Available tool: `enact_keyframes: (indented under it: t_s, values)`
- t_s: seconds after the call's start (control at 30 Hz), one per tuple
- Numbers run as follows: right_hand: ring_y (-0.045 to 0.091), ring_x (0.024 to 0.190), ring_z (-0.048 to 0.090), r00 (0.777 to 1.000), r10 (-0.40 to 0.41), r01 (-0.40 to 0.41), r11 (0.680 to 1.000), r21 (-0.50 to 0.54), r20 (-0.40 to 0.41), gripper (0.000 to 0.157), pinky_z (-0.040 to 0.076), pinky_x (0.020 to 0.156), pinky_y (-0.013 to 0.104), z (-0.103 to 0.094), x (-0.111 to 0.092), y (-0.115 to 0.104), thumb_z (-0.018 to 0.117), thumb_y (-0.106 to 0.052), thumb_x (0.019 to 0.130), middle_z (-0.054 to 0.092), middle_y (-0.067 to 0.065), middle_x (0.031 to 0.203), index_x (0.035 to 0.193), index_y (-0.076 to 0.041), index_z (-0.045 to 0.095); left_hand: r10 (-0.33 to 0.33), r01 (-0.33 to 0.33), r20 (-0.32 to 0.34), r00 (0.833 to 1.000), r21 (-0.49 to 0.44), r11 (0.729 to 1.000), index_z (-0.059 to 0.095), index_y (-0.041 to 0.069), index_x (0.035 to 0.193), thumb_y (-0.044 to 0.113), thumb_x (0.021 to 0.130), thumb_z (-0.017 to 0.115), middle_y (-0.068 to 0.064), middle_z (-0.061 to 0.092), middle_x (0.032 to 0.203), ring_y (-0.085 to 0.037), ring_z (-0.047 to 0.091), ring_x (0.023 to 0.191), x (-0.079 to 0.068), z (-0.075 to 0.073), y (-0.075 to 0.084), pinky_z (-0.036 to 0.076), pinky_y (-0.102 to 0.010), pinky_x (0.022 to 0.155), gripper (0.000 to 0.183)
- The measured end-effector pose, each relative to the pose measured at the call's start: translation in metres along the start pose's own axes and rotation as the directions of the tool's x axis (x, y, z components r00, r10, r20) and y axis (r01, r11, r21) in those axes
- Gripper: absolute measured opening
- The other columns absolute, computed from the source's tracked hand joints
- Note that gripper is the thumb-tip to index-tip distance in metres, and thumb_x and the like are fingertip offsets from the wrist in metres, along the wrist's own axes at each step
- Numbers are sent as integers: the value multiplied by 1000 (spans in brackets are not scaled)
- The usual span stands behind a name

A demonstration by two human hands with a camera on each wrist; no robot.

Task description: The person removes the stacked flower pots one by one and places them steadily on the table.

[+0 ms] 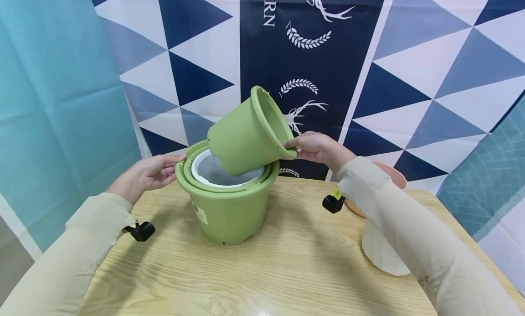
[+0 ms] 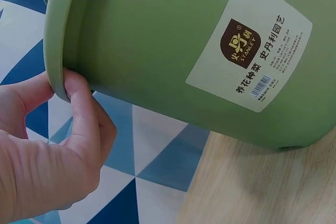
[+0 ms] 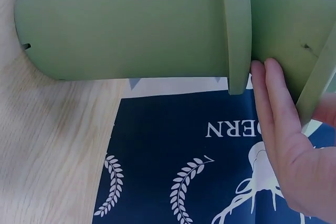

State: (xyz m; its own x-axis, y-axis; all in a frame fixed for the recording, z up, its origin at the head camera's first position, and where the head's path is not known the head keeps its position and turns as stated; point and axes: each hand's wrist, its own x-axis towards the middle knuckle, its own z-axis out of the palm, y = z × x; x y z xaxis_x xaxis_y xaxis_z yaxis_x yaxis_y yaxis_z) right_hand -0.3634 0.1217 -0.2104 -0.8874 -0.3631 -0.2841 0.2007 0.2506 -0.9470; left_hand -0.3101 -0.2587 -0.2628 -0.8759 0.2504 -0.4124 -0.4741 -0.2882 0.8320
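A large green plant pot [image 1: 234, 218] stands upright on the table, with another green pot and a white-rimmed pot [image 1: 218, 172] nested inside it. My left hand [image 1: 157, 172] pinches the large pot's rim at its left side, thumb on one face and fingers on the other in the left wrist view. Over the nest, a smaller green pot [image 1: 242, 133] is tilted, its mouth facing up and right and its base overlapping the white-rimmed opening. My right hand [image 1: 316, 147] grips this tilted pot's rim at the lower right; the fingers lie along its outer wall in the right wrist view.
A pale label [image 2: 210, 77] is stuck on the large pot's side. To the right, partly behind my right sleeve, are an orange-pink pot-like thing [image 1: 391, 173] and a white container [image 1: 381, 252]. Patterned cloth [image 1: 205, 47] hangs behind the wooden table [image 1: 246, 279].
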Motion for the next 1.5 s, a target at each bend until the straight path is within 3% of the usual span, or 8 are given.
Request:
enact_keyframes:
  t_s: [0.17,0.57,0.87,1.1,1.5]
  values:
    - [9,77,65,1000,-15,15,1000,-8,-12,7,59,72,16,-1,-4,0,49,0,96,57,8,97,95,2,56,-3,3,2,1000,5,1000,69,10,82,19,96,58,1,70,75,-5,68,70,0,-1,0,58,-11,69,20]
    - [3,72,64,996,-71,62,983,-174,-47,14,58,71,15,-11,-19,-4,52,-5,96,65,-4,80,88,-3,63,2,-2,15,1000,6,1000,69,10,83,19,97,57,0,70,76,-5,68,71,0,-1,-1,59,-11,70,20]
    - [3,68,65,994,-69,47,972,-230,-86,20,59,69,15,-19,-31,-13,57,-9,96,69,-7,73,78,-9,66,3,-3,7,1000,26,1000,69,11,82,19,97,58,0,71,76,-5,69,71,0,-1,-1,58,-11,70,20]
    - [3,67,66,993,-84,58,963,-263,-87,16,59,68,15,-27,-41,-23,58,-10,96,70,-7,71,82,-9,65,8,-8,10,1000,24,1000,69,11,83,19,97,57,0,71,76,-5,68,70,-1,-1,-1,59,-11,70,20]
    - [1,64,66,986,-98,54,953,-299,-136,23,58,64,13,-43,-64,-28,59,-13,96,70,-9,68,75,-15,67,-4,4,5,1000,15,1000,69,10,82,18,97,57,0,69,75,-5,67,70,-3,1,0,58,-11,69,20]
